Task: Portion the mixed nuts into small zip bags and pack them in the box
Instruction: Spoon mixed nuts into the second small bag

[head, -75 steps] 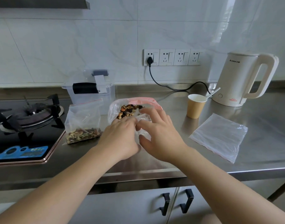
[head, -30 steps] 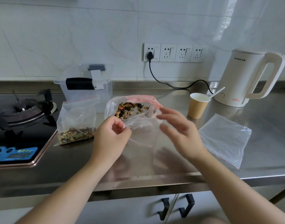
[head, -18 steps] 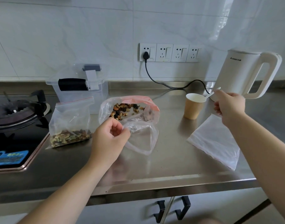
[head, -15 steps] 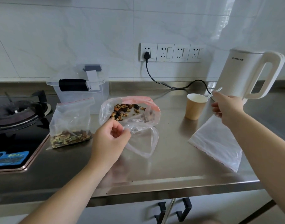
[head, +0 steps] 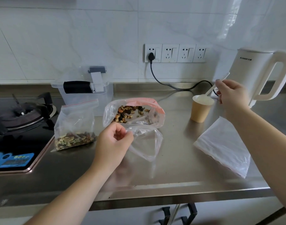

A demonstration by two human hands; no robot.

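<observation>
Steel counter (head: 179, 172) edge near; left hand (head: 113, 143) pinches empty bag (head: 147, 143), right hand (head: 231, 95) grips spoon (head: 210, 90).

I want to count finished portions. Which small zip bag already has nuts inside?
The small zip bag standing beside the stove. The one in the left hand and the flat ones are empty.

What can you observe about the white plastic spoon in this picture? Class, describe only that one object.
The white plastic spoon looks like thin, plain, disposable plastic. It is tilted: its bowl dips into the mouth of the tan paper cup, and its long flat handle slants up to the right, in front of the white kettle. The right hand pinches the handle near its upper part. Whether the bowl holds anything cannot be seen.
</observation>
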